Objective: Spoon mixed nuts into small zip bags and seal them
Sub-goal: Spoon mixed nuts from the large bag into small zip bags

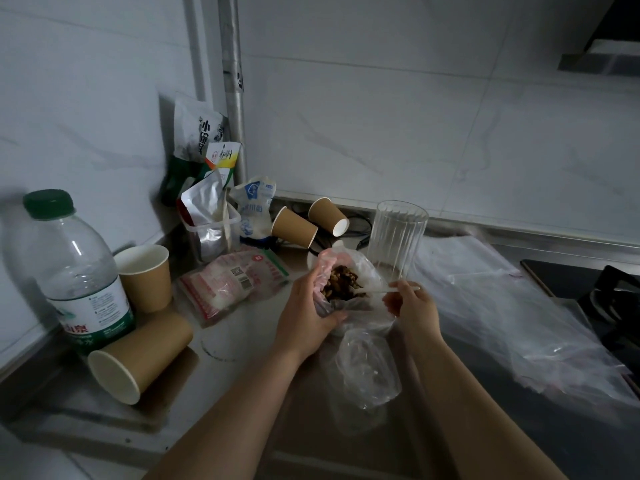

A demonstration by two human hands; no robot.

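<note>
Two hands work over a clear bag of nuts (344,278) in the middle of the table (242,393). The left hand (308,320) curls round the bag's near left side, thumb along the lower edge and fingers tucked behind the plastic, holding its mouth open toward the camera. The right hand (410,303) pinches the handle of a white spoon (384,289) between thumb and fingertips. The spoon lies nearly level, its long axis running left to right, the bowl end pointing left into the nuts and the handle end pointing right past the fingers. Just below the hands a crumpled clear bag (369,368) lies on the table, its length running toward the camera. A ribbed glass (394,237) stands upright just behind the nuts. To the right a heap of flat zip bags (502,306) spreads toward the stove (609,296). On the left stand a water bottle (74,271) and an upright paper cup (145,275), with another cup (138,355) on its side in front of them, its mouth toward the camera. Two more cups (311,221) lie tipped by the wall, beside several food packets (221,199).
</note>
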